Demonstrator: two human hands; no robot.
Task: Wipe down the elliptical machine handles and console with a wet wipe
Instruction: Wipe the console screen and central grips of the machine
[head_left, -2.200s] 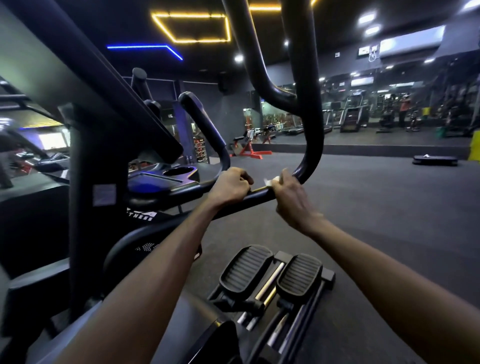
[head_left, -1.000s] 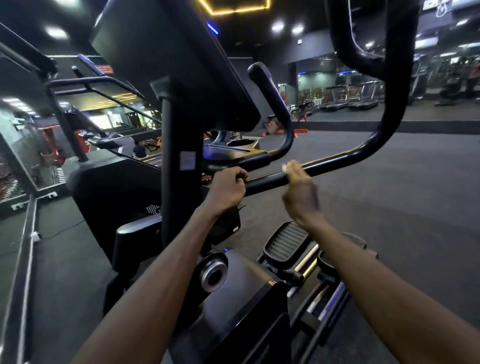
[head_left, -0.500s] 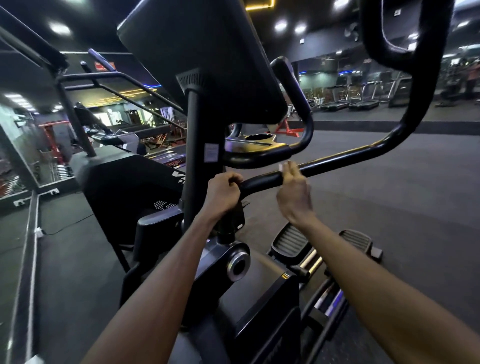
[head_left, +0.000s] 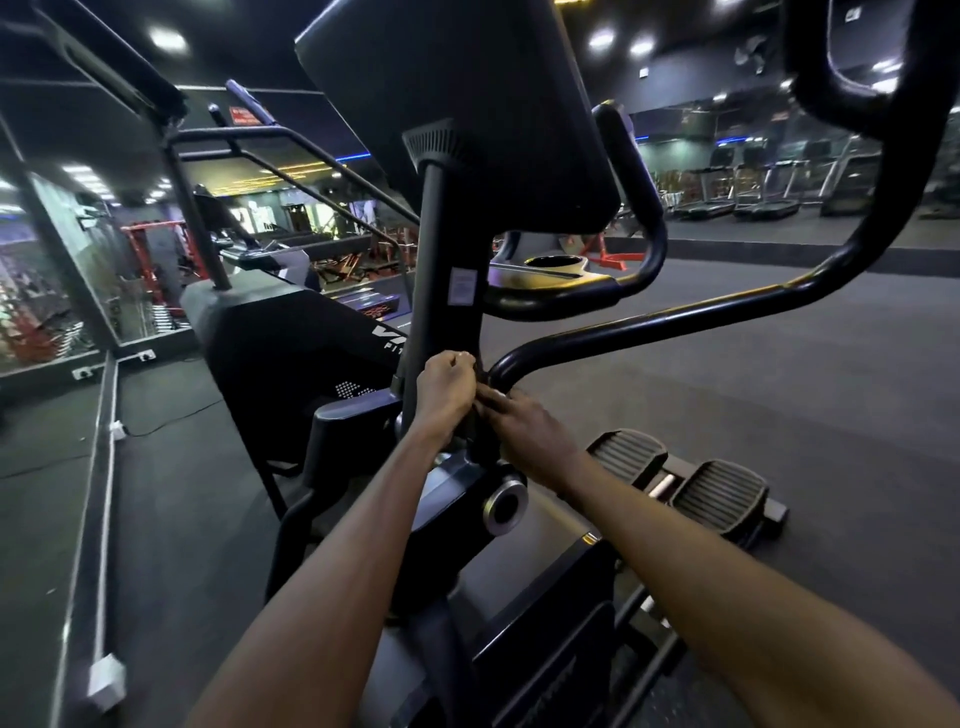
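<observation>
The black elliptical's moving handle bar (head_left: 675, 317) runs from the upper right down to a bend beside the centre post. My left hand (head_left: 444, 395) grips that bend right next to the post. Just below it, my right hand (head_left: 535, 436) curls its fingers round the bar's lower stem, almost touching the left hand. The wet wipe is hidden under those fingers. The dark console (head_left: 457, 104) tilts above the post, and a fixed curved grip (head_left: 639, 218) loops beside it.
A cup-holder tray (head_left: 550, 265) sits under the console. Two ribbed pedals (head_left: 628, 452) (head_left: 719, 493) lie low on the right. Another black machine (head_left: 291, 338) stands close on the left. A cable and white plug (head_left: 106, 680) run along the left floor edge. Treadmills line the far wall.
Both hands slid down the handle bar toward the post; the right hand dropped from the straight section to the lower stem. My view shifted left and closer, and the wipe went out of sight.
</observation>
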